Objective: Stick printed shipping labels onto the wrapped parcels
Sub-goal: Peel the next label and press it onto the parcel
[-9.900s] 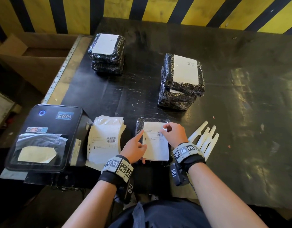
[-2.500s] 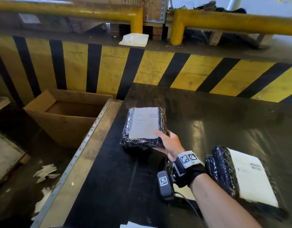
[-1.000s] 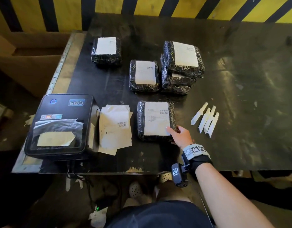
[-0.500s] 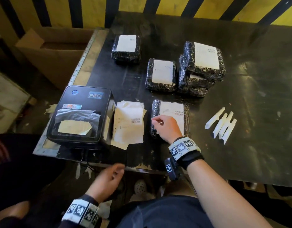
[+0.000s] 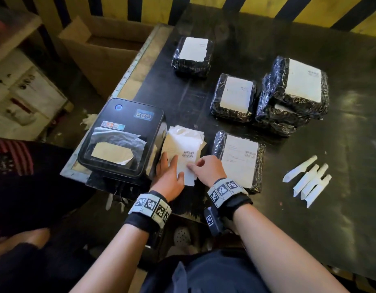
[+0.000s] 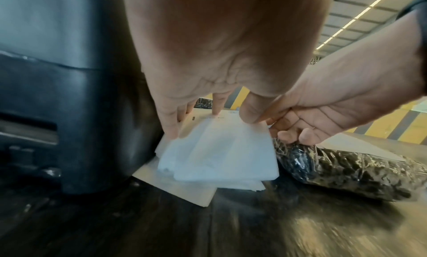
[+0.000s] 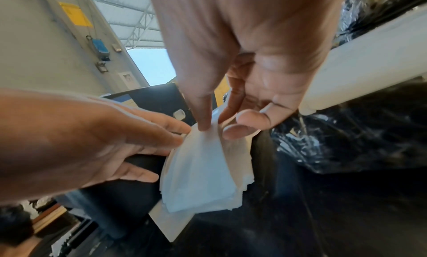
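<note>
Just right of the printer [image 5: 121,138], the left hand [image 5: 169,176] lies flat, fingers straight, on the label stack [image 5: 182,151] while the right hand [image 5: 204,169] pinches its top sheet, seemingly picking the next label, which must then be peeled free.

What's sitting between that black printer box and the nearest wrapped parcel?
A loose pile of printed labels lies between the printer and the nearest parcel. The head view shows both hands on it: left hand, right hand.
</note>
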Demonstrator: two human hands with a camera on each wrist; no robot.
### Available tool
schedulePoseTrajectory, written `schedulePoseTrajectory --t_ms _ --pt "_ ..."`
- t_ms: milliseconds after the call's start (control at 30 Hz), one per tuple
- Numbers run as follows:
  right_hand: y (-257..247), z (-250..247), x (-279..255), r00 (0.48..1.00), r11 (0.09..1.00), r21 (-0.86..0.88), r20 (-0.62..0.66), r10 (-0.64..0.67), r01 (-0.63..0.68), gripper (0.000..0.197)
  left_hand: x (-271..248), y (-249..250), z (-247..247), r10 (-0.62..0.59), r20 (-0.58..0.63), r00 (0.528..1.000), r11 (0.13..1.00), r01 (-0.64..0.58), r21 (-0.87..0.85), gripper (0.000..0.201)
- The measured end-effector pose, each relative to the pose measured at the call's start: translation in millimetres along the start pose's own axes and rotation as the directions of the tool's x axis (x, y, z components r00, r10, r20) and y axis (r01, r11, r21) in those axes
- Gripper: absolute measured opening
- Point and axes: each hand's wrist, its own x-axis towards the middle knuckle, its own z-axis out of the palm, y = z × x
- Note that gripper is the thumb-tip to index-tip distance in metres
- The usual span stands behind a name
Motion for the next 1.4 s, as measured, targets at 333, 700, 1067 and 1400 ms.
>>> schedulePoseTrajectory --t_ms 333,700,1067,1400 --pt "3.4 -10.3 6.9 0.999 0.997 0.066 -0.015 -0.045 0.046 0.033 6.7 -1.6 0.5 -0.032 0.007 0.999 0.999 0.033 -0.02 0.07" --pt "5.2 -22.2 4.1 0.992 0.988 0.148 -0.122 -0.025 0.043 0.019 7.6 0.1 -2.9 -0.071 0.042 0.997 0.996 0.069 0.048 0.066" --pt "13.2 -53.2 -12.7 0.975 0.977 0.194 -0.214 -0.051 0.093 0.024 0.5 9.0 -6.3 -0.052 -0.021 0.998 0.998 0.052 0.037 0.063" --pt "14.3 -45.2 -14.7 0.98 0.942 0.329 -0.198 0.005 0.062 0.027 0.3 12.0 -24.7 0.144 -0.177 0.974 0.903 -0.202 -0.378 0.021"
